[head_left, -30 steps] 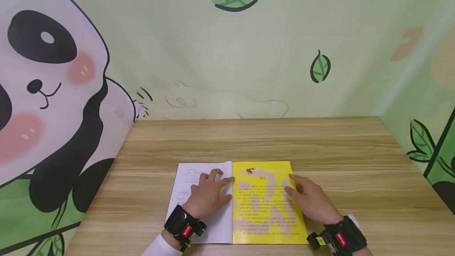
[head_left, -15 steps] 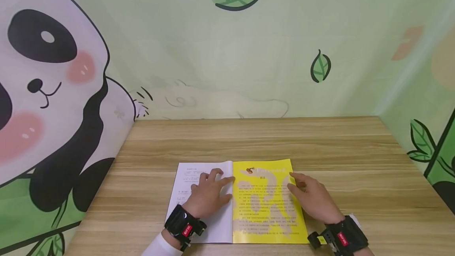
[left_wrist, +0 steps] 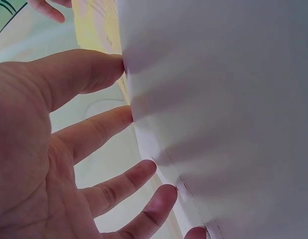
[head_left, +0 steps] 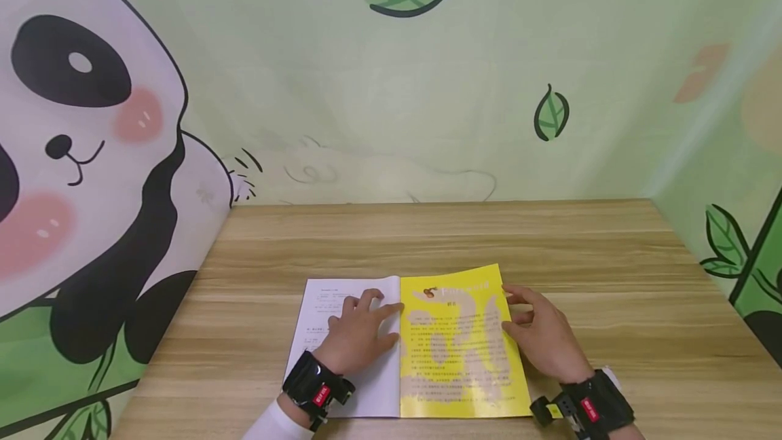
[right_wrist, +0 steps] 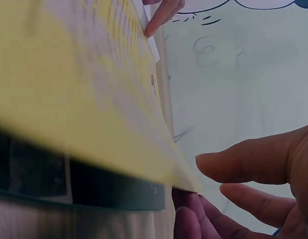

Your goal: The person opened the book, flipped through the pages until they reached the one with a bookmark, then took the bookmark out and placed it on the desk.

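Note:
An open book lies on the table, with a white left page and a yellow right page headed "Foreword". My left hand rests with spread fingers on the white page, fingertips near the fold; the left wrist view shows its fingertips against the paper. At the outer edge of the yellow page is my right hand. In the right wrist view its fingers are under the raised page edge, while the thumb stands above it, apart from the paper. A dark page shows beneath the lifted yellow one.
The wood-grain table extends behind the book and to both sides. A pale green backdrop with a panda and leaves stands behind the table. Each wrist wears a black strapped camera.
The yellow page's outer edge has risen, its top corner lifting highest. My right hand has moved slightly up and to the right, its fingers now under the edge. The left hand stays still.

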{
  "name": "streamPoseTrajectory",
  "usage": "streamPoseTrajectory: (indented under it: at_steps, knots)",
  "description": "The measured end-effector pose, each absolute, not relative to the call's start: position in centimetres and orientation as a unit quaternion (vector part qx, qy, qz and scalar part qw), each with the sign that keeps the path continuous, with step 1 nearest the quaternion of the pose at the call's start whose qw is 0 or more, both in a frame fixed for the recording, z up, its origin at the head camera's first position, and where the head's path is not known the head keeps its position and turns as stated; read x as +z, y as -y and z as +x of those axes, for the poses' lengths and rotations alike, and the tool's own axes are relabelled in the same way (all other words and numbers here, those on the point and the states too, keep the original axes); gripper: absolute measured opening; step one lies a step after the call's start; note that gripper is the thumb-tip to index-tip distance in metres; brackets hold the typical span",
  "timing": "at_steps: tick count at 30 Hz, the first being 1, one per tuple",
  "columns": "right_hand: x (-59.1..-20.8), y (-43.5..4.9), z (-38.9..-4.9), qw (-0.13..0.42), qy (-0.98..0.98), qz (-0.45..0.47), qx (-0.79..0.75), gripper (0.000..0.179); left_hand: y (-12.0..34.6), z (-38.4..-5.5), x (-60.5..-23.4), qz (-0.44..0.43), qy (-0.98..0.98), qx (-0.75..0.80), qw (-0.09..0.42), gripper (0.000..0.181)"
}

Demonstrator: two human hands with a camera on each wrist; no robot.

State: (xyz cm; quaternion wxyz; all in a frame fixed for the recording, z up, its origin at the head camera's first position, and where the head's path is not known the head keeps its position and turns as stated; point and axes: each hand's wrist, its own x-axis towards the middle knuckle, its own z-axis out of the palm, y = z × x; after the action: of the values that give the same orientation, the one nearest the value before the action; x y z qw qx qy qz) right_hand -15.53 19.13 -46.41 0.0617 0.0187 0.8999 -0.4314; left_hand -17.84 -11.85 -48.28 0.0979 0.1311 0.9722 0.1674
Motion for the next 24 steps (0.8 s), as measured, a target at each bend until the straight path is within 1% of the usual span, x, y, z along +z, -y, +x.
streamPoseTrajectory:
  at_steps: [10,24]
  knots:
    - [-46.31,-19.23,-15.52,0.064,-0.898,0.029,-0.435,0.066,11.83,-17.81,-48.28,0.129,-0.973,0.165,0.099,0.053]
    - [-46.49,-19.31,-15.72,0.067,-0.902,0.034,-0.425,0.065,11.88,-17.81,-48.26,0.134,-0.972,0.165,0.099,0.053]
